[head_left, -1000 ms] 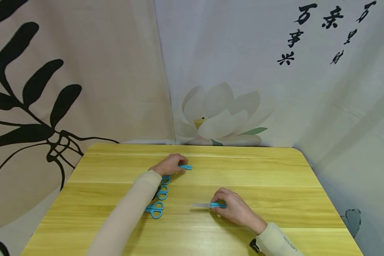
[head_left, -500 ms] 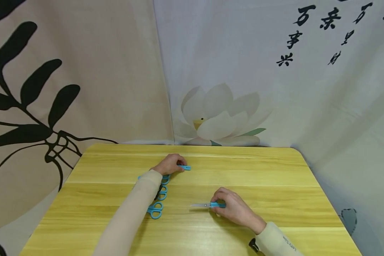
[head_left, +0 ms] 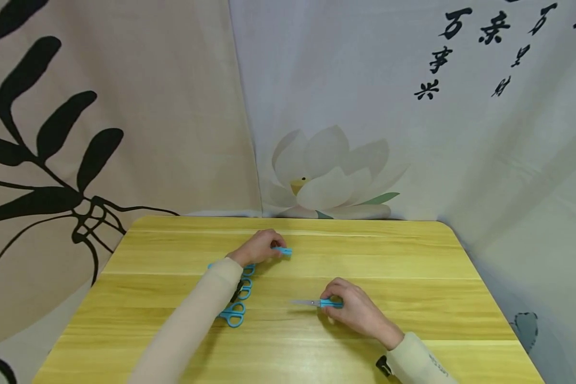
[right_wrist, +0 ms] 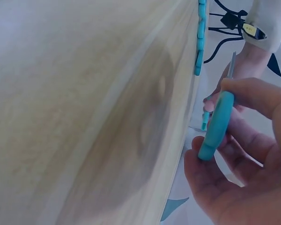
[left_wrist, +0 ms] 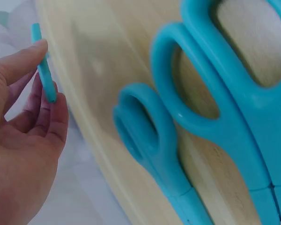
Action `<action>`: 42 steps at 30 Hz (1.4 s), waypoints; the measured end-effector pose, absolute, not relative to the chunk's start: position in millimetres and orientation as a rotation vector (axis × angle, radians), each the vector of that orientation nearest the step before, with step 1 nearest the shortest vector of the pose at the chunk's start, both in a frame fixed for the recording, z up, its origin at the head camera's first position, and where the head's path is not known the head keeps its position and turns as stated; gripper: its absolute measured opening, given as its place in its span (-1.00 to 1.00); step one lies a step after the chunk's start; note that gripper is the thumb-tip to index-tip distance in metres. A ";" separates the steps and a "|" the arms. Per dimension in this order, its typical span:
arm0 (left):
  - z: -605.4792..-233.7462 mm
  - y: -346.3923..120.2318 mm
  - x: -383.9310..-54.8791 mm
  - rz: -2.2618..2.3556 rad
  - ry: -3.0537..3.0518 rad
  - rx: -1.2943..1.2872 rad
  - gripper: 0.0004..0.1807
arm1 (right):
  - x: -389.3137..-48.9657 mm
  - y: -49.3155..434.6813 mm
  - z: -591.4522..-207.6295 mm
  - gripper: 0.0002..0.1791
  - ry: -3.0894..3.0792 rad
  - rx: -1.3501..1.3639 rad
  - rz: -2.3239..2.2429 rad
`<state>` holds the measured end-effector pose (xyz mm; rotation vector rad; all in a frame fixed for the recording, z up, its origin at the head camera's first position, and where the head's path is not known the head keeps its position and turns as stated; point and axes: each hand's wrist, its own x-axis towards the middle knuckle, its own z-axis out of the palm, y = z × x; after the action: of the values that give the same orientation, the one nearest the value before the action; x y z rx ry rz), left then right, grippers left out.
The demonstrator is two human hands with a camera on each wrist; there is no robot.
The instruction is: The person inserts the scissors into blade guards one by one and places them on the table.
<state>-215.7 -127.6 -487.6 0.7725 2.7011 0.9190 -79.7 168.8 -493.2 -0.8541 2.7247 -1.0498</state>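
My left hand (head_left: 260, 247) is over the far part of the table and pinches a small flat blue blade cover (left_wrist: 46, 75) between thumb and fingers. My right hand (head_left: 355, 309), nearer and to the right, holds a small pair of scissors (right_wrist: 218, 124) by its blue handles. Its bare metal blades (head_left: 306, 302) point left, above the wood. Under the left forearm, several blue-handled scissors (head_left: 235, 314) lie in a column, partly hidden by the sleeve. The left wrist view shows a smaller pair (left_wrist: 152, 136) beside larger scissors (left_wrist: 253, 112).
The wooden table (head_left: 413, 256) has a rounded far right corner. Printed cloth curtains (head_left: 173, 106) hang right behind it. A dark wrist strap (head_left: 383, 366) sits at the right sleeve.
Both hands have shifted slightly to the right, the left with the blade cover and the right with the scissors. The right hand is also a little farther from me.
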 end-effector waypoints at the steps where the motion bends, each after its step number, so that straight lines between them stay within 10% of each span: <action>1: -485.8 -127.3 -213.6 0.945 2.699 0.784 -0.85 | -79.7 169.3 -492.9 -0.88 2.725 -0.852 -1.057; 42: -455.3 -128.3 -118.1 1.275 2.699 0.782 -0.80 | -73.8 173.2 -480.1 -0.79 2.968 -0.788 -1.182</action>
<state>-118.1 -128.3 -455.3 0.7822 2.6985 1.2750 -73.8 173.2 -480.1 -0.7877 2.9683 -1.1823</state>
